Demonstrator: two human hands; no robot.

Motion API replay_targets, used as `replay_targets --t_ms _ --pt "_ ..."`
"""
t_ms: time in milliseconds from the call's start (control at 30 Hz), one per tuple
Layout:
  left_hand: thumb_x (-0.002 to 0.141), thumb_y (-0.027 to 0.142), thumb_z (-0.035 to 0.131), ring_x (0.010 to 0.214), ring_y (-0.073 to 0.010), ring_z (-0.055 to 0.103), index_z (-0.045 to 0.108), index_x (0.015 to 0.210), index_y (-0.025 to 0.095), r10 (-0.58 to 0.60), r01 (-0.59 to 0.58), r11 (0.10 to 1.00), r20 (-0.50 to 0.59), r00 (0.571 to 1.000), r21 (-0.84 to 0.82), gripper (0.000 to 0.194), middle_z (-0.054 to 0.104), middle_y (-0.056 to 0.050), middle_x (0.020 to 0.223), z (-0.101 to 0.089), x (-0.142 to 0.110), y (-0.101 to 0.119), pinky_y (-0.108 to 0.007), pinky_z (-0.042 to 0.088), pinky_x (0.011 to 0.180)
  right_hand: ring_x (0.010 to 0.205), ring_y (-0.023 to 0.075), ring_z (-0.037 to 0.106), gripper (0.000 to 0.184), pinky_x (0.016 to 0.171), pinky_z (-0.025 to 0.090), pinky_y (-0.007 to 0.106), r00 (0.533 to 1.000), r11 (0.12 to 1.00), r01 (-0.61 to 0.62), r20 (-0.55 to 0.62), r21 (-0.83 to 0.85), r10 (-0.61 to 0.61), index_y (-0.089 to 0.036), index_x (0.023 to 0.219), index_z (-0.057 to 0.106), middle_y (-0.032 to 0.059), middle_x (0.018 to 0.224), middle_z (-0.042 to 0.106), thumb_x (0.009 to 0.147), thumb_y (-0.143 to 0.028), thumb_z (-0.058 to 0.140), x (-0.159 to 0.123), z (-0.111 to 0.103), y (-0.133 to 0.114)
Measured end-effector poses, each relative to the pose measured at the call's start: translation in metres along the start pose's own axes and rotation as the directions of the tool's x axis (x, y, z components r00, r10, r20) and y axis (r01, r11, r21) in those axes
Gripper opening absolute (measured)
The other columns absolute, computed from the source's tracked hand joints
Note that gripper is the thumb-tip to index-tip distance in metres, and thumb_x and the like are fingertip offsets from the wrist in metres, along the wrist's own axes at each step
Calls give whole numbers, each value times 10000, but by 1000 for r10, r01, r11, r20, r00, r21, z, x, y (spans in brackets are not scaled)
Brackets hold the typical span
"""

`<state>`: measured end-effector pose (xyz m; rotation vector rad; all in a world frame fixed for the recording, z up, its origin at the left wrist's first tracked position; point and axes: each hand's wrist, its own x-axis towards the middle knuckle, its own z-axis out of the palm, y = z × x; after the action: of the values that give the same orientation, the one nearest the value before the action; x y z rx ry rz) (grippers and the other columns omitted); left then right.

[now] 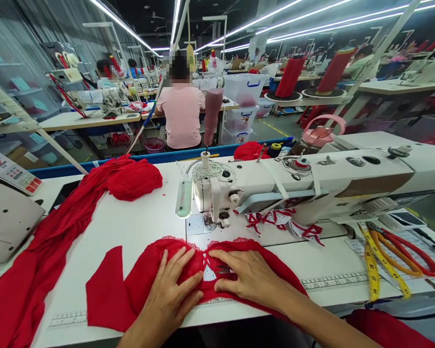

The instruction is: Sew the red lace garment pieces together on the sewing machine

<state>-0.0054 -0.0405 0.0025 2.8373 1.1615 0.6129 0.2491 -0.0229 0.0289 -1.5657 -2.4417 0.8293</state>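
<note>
Both my hands lie flat on a red lace garment piece (pixel 148 280) spread on the white sewing table (pixel 137 227). My left hand (pixel 170 295) has its fingers spread over the fabric's middle. My right hand (pixel 248 278) presses beside a small white label (pixel 209 273) on the piece. The fabric's lace edge lies just in front of the presser foot (pixel 208 223) of the white sewing machine (pixel 311 183). A loose red fabric cut-out (pixel 105 285) lies at the left of the garment.
A long heap of red fabric (pixel 58 232) runs down the table's left side. Small red-and-white labels (pixel 275 220) lie under the machine arm. Scissors with orange handles (pixel 402 251) and a yellow tape measure (pixel 373 270) sit at right. A person in a pink shirt (pixel 181 116) sits ahead.
</note>
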Motion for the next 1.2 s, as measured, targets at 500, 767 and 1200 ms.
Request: replay_targets --t_ms 500,767,1200 --pt "983 296 588 1350 -334 524 627 1264 237 10 -10 1000 -13 1000 8 290 555 -144 1460 6 -5 -7 -676 342 1134 1058 288 678 510 868 489 395 997 999 33 -69 -9 -33 -328 1349 586 27 1142 736 883 -492 713 -1 3 2" --pt "1000 353 555 1356 -364 507 520 1444 339 -60 58 998 61 996 38 446 505 -106 1507 8 -5 -5 -707 390 1081 1129 319 661 556 922 511 465 999 999 -15 -36 -28 14 -339 1376 579 42 1258 704 867 -504 731 -3 2 1" --pt "979 414 579 1414 -323 449 352 1552 260 -166 166 986 5 986 1 636 506 -90 1520 15 -11 -3 -604 356 1163 1205 314 626 618 1005 470 480 996 996 -88 -30 -14 87 -348 1425 543 59 1389 630 858 -514 723 -6 1 -1"
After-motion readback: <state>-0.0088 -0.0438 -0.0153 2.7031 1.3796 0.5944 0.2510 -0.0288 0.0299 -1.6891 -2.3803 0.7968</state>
